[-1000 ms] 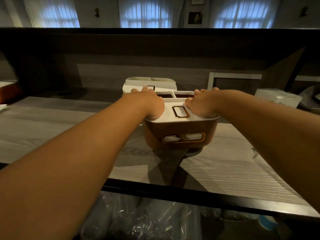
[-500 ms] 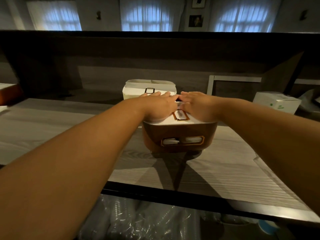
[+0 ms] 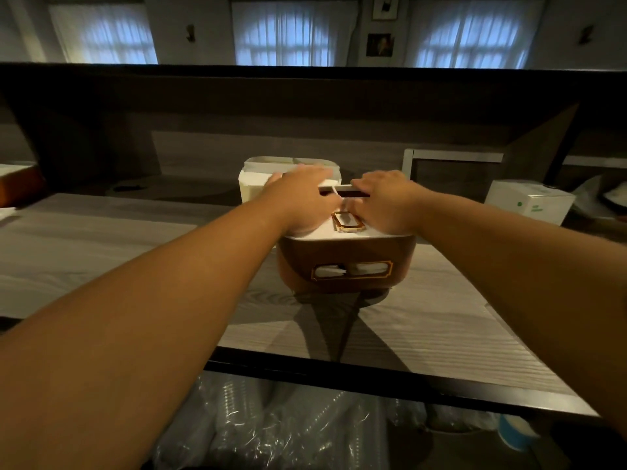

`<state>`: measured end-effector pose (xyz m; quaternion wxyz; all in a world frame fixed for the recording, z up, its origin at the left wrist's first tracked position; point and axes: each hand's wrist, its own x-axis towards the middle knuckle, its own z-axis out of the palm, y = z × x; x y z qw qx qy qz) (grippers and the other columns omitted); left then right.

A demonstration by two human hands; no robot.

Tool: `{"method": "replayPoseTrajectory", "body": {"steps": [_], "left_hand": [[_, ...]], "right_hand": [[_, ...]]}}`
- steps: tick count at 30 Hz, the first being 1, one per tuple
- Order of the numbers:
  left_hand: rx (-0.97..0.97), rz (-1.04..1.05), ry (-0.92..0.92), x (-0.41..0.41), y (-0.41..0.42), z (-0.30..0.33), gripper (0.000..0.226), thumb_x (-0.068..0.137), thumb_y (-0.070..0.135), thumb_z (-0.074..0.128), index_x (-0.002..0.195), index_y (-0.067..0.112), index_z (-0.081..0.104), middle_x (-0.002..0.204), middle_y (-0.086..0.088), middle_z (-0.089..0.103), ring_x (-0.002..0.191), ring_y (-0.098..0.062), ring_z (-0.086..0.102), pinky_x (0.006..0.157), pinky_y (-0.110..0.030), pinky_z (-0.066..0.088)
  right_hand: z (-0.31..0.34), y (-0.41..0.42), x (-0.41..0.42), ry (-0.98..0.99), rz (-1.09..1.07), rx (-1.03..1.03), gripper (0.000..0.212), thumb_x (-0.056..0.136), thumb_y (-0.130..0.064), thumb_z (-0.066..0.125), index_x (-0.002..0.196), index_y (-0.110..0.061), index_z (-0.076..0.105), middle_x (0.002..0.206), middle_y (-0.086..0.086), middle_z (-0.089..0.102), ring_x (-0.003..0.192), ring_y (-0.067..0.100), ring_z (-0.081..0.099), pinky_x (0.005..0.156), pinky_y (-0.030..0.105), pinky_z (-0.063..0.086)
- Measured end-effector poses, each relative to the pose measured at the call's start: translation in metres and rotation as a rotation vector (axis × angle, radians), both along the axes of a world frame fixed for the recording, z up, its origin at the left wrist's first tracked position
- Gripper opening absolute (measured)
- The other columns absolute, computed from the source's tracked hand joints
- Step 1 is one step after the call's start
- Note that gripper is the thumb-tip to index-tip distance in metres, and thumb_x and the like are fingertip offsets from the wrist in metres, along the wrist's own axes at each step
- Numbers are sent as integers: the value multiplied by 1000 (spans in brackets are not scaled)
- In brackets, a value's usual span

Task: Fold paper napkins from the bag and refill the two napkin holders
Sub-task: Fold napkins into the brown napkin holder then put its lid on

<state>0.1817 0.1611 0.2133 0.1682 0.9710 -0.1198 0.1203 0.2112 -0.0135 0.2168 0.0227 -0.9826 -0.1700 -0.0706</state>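
A brown napkin holder with a white top and a gold-framed slot stands on the wooden table. White napkins show through its front window. My left hand and my right hand lie flat on its top, fingers stretched toward the far edge. Right behind it stands a second, white napkin holder, partly hidden by my left hand.
A white box sits at the right on a side surface. An orange-brown object is at the far left. Clear plastic bags lie below the table's dark front edge. A dark partition rises behind the table.
Both hands have slid from the holder's top corners toward the middle and then farther toward its back edge. The holder has stayed in place.
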Motion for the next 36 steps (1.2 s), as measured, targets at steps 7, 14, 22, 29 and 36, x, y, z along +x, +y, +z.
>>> {"method": "replayPoseTrajectory", "body": {"steps": [7, 14, 22, 29, 36], "left_hand": [[-708, 338, 12, -19, 14, -3, 54, 91, 26, 61, 142, 18, 45, 129, 0, 52, 99, -17, 53, 72, -30, 45], [-641, 359, -13, -41, -8, -29, 52, 97, 34, 55, 144, 17, 41, 136, -3, 40, 108, -19, 44, 80, -30, 37], [-365, 266, -339, -30, -22, -37, 13, 99, 27, 47, 108, 20, 53, 121, -1, 45, 104, -13, 36, 84, -30, 39], [-203, 25, -380, 4, -47, -39, 25, 103, 28, 35, 87, 22, 53, 94, 3, 50, 94, -17, 44, 80, -34, 39], [-95, 46, -297, 58, -83, -29, 33, 107, 27, 26, 112, 18, 57, 106, 1, 47, 107, -21, 45, 92, -39, 44]], "right_hand": [[2, -14, -20, -83, -135, 468, 33, 99, -35, 54, 130, -31, 62, 128, 2, 60, 109, 23, 58, 90, 36, 53], [-28, -18, -40, -4, -109, 565, 23, 97, -45, 55, 115, -38, 66, 128, -6, 59, 125, 23, 47, 104, 48, 46], [-32, -35, -27, -78, -186, 539, 24, 94, -49, 56, 112, -40, 69, 112, -8, 64, 107, 20, 56, 90, 41, 56], [-35, -63, -7, -128, -300, 570, 25, 91, -49, 54, 109, -41, 69, 110, -7, 64, 109, 23, 56, 89, 44, 56], [-33, -85, 32, -162, -359, 601, 26, 96, -39, 51, 118, -38, 66, 134, -2, 51, 131, 29, 37, 103, 53, 45]]}}
